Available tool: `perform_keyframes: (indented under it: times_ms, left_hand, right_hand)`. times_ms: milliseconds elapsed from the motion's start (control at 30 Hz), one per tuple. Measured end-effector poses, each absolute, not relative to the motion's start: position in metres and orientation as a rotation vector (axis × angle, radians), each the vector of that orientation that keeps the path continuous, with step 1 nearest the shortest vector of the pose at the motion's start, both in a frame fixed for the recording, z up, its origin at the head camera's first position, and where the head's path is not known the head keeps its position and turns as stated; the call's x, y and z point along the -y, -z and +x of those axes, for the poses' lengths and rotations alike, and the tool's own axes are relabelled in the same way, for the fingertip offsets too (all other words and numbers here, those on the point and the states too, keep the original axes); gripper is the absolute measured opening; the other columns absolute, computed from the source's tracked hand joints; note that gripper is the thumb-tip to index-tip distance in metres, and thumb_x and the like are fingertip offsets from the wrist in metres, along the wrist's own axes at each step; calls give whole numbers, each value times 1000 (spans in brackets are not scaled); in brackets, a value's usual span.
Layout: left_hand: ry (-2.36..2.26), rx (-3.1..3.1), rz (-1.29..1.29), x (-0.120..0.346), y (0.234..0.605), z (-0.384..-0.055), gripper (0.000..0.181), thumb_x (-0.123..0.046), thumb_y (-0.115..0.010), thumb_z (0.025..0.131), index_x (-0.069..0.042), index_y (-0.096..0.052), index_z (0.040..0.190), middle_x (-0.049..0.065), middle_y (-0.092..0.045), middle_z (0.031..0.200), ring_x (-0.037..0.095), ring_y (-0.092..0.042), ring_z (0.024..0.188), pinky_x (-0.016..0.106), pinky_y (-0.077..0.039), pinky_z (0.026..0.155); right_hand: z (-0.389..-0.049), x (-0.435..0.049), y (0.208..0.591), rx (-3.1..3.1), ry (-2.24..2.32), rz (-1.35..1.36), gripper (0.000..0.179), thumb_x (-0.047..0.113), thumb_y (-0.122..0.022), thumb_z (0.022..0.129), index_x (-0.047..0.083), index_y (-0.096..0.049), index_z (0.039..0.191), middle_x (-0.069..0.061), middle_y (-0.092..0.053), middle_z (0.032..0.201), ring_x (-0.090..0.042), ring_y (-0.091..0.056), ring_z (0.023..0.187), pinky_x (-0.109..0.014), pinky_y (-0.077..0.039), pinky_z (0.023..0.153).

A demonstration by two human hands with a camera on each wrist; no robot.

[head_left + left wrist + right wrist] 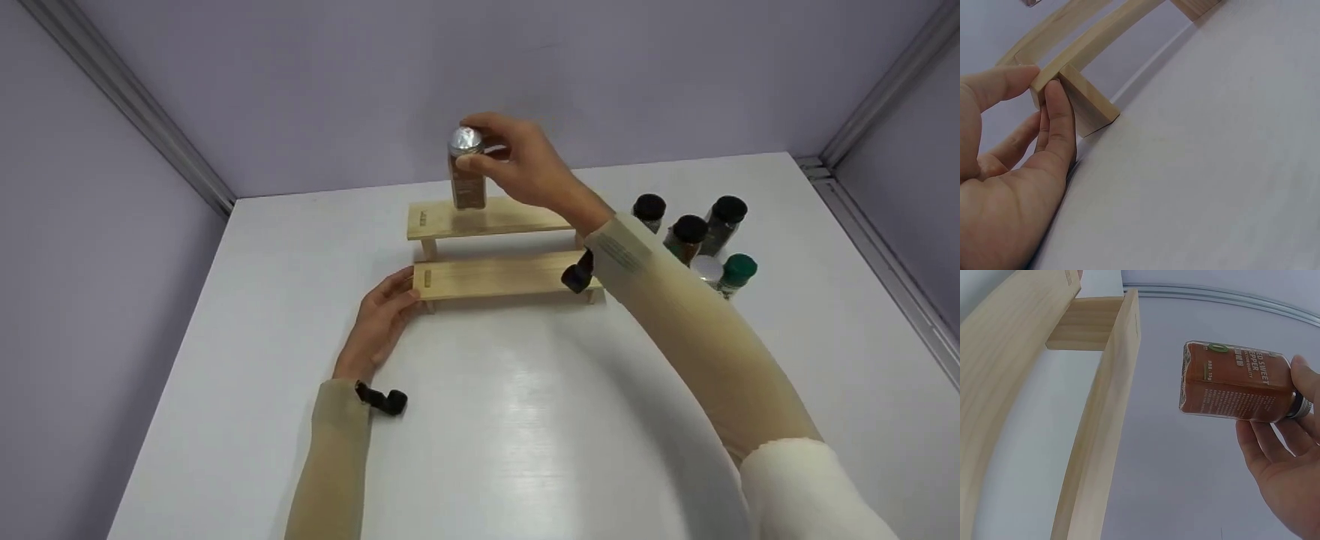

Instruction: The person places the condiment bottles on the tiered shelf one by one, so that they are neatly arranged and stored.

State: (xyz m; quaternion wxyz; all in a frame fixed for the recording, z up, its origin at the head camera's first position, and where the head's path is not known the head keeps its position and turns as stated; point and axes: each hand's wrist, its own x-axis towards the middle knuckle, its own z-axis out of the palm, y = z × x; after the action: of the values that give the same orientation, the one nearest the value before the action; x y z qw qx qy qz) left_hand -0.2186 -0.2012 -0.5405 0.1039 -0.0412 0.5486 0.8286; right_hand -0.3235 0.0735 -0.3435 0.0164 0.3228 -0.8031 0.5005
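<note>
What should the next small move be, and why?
Probably ease the jar down onto the rear shelf: the right hand holds it upright, apart from the shelf and seemingly over its bare left part, while the left hand grips the front shelf.

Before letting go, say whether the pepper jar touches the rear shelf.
Apart: the right wrist view shows a clear gap between the jar and rear shelf.

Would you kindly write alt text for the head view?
The right hand holds a silver-topped jar over the back wooden shelf; the left hand grips the front shelf at its left end. Five other jars stand at right on a white table.
</note>
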Motion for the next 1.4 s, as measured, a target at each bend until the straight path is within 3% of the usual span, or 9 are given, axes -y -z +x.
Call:
perform_keyframes:
  times_ms: [667, 1233, 1400]
  left_hand:
    - [-2465, -1619, -108, 211, 539, -221, 54, 0, -63, 105, -4, -48, 157, 16, -50, 155, 25, -56, 137, 31, -54, 110]
    - [-2455, -1626, -112, 209, 538, -219, 55, -1, -64, 105, -5, -48, 157, 16, -49, 156, 27, -54, 140, 32, -52, 114]
    - [-2438, -1619, -124, 208, 539, -219, 55, -2, -64, 106, -6, -47, 159, 15, -48, 156, 26, -53, 141, 31, -52, 114]
  right_hand:
    - [-332, -21, 365, 2510, -1537, 1112, 49, 17, -71, 105, -1, -57, 148, -16, -68, 134, -23, -67, 121, -33, -58, 106]
    - [-332, -19, 375, 2527, -1557, 1086, 50, 17, -71, 105, -1, -56, 150, -16, -68, 137, -23, -68, 121, -30, -58, 105]
    - [-331, -26, 372, 2578, -1540, 1053, 59, 20, -73, 104, 3, -51, 156, -13, -64, 146, -23, -65, 131, -32, -54, 112]
